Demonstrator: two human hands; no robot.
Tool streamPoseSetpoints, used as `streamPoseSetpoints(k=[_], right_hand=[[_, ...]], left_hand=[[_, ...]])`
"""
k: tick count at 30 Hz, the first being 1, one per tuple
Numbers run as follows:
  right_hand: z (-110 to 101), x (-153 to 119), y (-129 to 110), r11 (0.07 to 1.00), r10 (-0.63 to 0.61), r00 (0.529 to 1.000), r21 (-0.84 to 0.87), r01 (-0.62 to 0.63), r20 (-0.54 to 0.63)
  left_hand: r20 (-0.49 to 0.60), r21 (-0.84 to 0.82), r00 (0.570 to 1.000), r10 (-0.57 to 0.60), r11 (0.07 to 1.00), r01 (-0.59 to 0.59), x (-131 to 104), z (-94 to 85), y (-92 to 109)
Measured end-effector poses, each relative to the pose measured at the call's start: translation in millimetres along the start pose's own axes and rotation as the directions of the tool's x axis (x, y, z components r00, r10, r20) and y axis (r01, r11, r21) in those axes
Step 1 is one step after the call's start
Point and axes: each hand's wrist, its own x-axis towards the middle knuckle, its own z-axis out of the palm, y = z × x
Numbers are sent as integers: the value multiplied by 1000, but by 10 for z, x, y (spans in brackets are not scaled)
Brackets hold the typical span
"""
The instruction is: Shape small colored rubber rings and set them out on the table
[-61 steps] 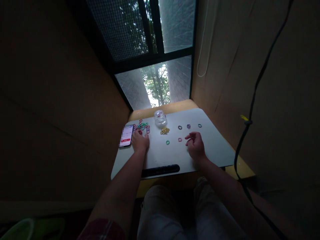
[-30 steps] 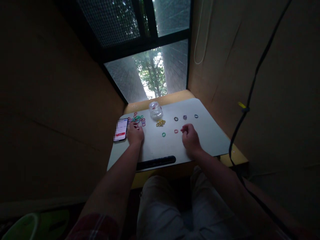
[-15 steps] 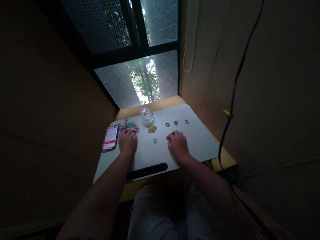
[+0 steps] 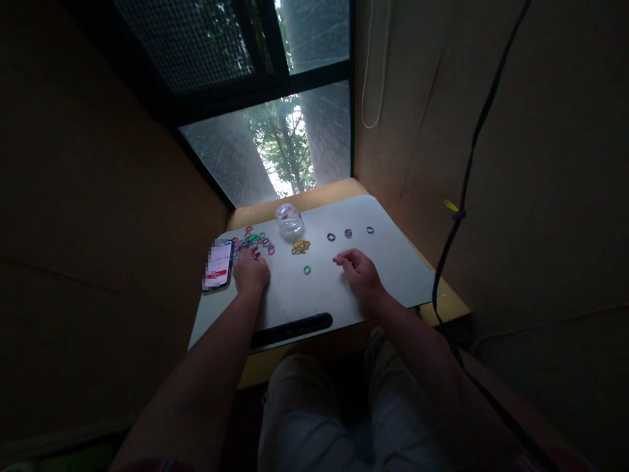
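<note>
My left hand rests at the near edge of a loose pile of small coloured rings, red, green and purple. Its fingers are curled together among the rings; whatever they pinch is too small to make out. Over the right part of the white board, my right hand has thumb and fingers pressed together, and anything between them is hidden. Between the hands lies a single green ring. Beyond it sits a cluster of yellow rings. A dark ring, a purplish ring and a bluish ring form a row past my right hand.
A clear plastic jar stands at the back of the white board. On the left lies a phone. A black strip runs along the near edge. A dark cable hangs at the right, and a window is behind.
My right hand has lifted slightly and turned, its fingers drawn together. My left fingers have curled in at the pile. The view has shifted a little; the rings on the board look unmoved.
</note>
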Motion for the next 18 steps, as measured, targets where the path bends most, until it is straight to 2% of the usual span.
streamPoseSetpoints(k=[5,11,15,18], right_hand=[[3,-10,-30,1000,6,1000,-5,-6,-11],[32,-36,-72,989,26,1000,-149,-27,-10],[45,-39,-61,971,-5,1000,-237,1,-14],[43,-37,-68,962,-15,1000,-271,10,-17]], left_hand=[[-17,-42,999,-42,998,42,-1,14,-37],[-13,-110,994,-106,989,103,3,-13,-62],[-29,-146,997,-71,987,66,-13,-33,-77],[11,-175,999,-48,983,49,-27,-45,-85]])
